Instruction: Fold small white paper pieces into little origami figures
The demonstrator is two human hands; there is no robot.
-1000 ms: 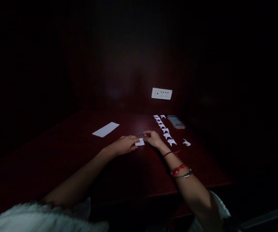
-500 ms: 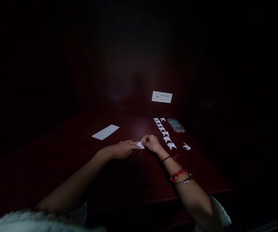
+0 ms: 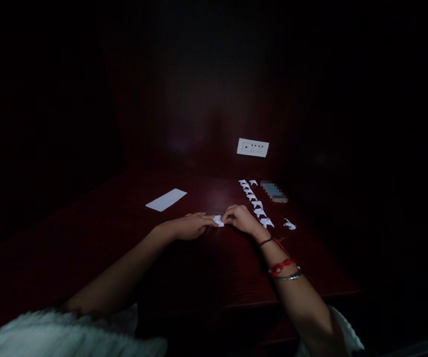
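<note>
A small folded piece of white paper (image 3: 219, 221) lies on the dark red table between my two hands. My left hand (image 3: 191, 226) reaches in from the left and holds it down, its fingers stretched to the paper's left side with the thumb on top. At the right edge, my right hand (image 3: 239, 218) pinches the paper with bent fingers, partly covering it. Just beyond the right hand runs a slanting row of folded white paper pieces (image 3: 257, 204), several overlapping. A plain rectangular paper strip (image 3: 166, 200) lies flat, farther off to the left.
One separate folded piece (image 3: 253, 183) is beside the row's far end. A pixelated phone-like object (image 3: 273, 191) lies right of it, and a crumpled white paper scrap (image 3: 290, 224) nearer. A white socket plate (image 3: 253, 148) is on the dark back wall.
My right hand has shifted slightly right relative to the left, and more of the folded paper shows between them. The whole view has moved a little.
</note>
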